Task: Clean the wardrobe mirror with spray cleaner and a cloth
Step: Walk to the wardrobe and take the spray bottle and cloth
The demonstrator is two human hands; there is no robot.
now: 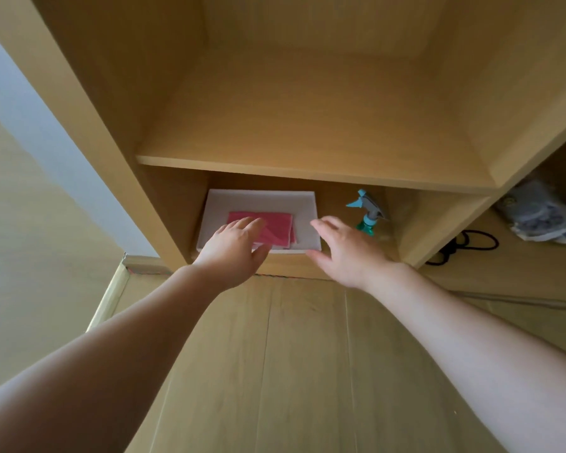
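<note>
A folded pink cloth point(276, 227) lies in a shallow white tray point(265, 199) on the bottom shelf of a wooden shelf unit. My left hand point(234, 250) reaches in over the cloth's left part, fingers spread, holding nothing. My right hand point(343, 248) hovers open at the tray's right front corner. A green spray bottle with a light blue trigger head point(366, 212) stands upright just right of the tray, partly hidden behind my right hand. No mirror is in view.
A wooden shelf board point(307, 173) sits low above the tray. The upper compartment is bare. To the right, another compartment holds a black cord point(464, 246) and a crumpled plastic bag point(539, 214). Wood-look floor point(291, 354) lies below, a pale wall at left.
</note>
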